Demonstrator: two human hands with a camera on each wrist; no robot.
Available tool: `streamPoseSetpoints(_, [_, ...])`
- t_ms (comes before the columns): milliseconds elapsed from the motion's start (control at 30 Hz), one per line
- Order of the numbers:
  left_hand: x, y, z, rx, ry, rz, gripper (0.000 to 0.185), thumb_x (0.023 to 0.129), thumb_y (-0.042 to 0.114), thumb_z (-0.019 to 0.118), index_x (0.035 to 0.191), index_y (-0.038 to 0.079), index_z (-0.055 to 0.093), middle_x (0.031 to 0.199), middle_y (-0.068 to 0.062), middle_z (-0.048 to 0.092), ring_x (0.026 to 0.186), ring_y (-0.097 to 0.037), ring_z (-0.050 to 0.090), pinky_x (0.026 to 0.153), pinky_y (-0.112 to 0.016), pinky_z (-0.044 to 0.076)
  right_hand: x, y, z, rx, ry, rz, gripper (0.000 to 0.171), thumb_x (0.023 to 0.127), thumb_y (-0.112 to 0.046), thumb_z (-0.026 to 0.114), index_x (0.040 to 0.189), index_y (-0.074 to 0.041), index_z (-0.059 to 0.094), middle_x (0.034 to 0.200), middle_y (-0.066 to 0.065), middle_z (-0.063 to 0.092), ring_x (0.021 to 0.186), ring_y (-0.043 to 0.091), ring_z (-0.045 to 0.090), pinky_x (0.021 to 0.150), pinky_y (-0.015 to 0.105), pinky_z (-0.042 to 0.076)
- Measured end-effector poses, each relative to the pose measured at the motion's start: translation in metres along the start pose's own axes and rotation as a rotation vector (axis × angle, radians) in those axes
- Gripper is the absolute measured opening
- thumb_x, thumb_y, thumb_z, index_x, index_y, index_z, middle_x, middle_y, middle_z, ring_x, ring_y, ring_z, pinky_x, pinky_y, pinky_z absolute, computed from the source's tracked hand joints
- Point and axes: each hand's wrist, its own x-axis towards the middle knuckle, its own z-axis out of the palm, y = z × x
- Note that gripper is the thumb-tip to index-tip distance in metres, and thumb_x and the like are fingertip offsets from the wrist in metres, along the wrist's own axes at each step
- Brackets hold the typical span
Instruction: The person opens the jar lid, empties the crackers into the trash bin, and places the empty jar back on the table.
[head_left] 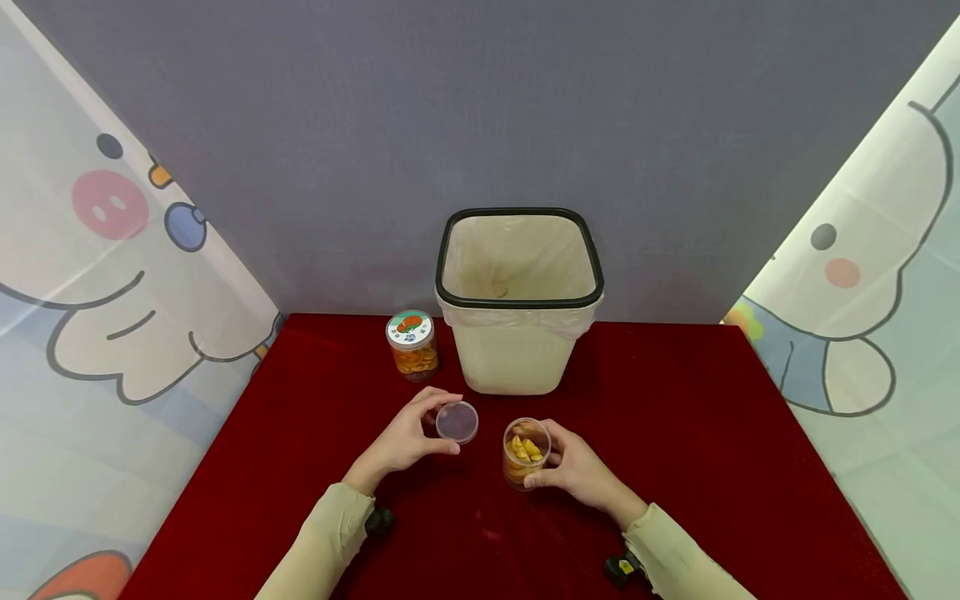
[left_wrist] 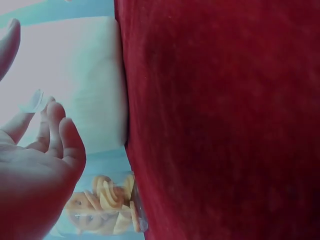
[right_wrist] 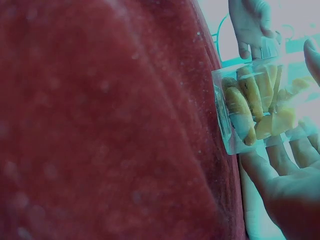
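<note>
My left hand holds a round clear plastic lid by its edge, between thumb and fingers, over the red cloth. In the left wrist view, that lid shows only as a thin translucent edge by the fingers. My right hand grips the side of an uncovered clear jar. Yellow-brown snack pieces fill part of this jar, seen through its wall in the right wrist view. The lid is to the left of the jar's mouth, apart from it.
A cream trash bin with a black rim and a liner stands at the back of the red-covered table. Left of it is a second jar of snacks with a printed label on its top. A grey wall panel rises behind.
</note>
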Motion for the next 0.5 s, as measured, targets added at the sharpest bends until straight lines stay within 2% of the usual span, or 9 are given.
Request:
streamPoseSetpoints(200, [-0.001, -0.007, -0.003, 0.034, -0.037, -0.052, 0.066, 0.078, 0.021, 0.087, 0.136, 0.008, 0.059, 0.131, -0.002, 0.057, 0.11, -0.022, 0.054, 0.087, -0.044, 0.048, 0.0, -0.001, 0.001, 0.032, -0.014, 0.019, 0.068, 0.079, -0.007, 0.084, 0.138, -0.007, 0.05, 0.134, 0.016, 0.053, 0.118, 0.028, 0.059, 0.091, 0.03, 0.052])
streamPoseSetpoints(500, [0.002, -0.011, -0.006, 0.216, -0.162, -0.09, 0.067, 0.076, 0.026, 0.089, 0.135, 0.012, 0.06, 0.132, 0.001, 0.056, 0.122, -0.023, 0.048, 0.1, -0.049, 0.042, -0.001, -0.002, 0.0, 0.03, -0.015, 0.032, 0.067, 0.08, -0.008, 0.084, 0.137, -0.006, 0.05, 0.134, 0.016, 0.053, 0.118, 0.03, 0.059, 0.091, 0.029, 0.052])
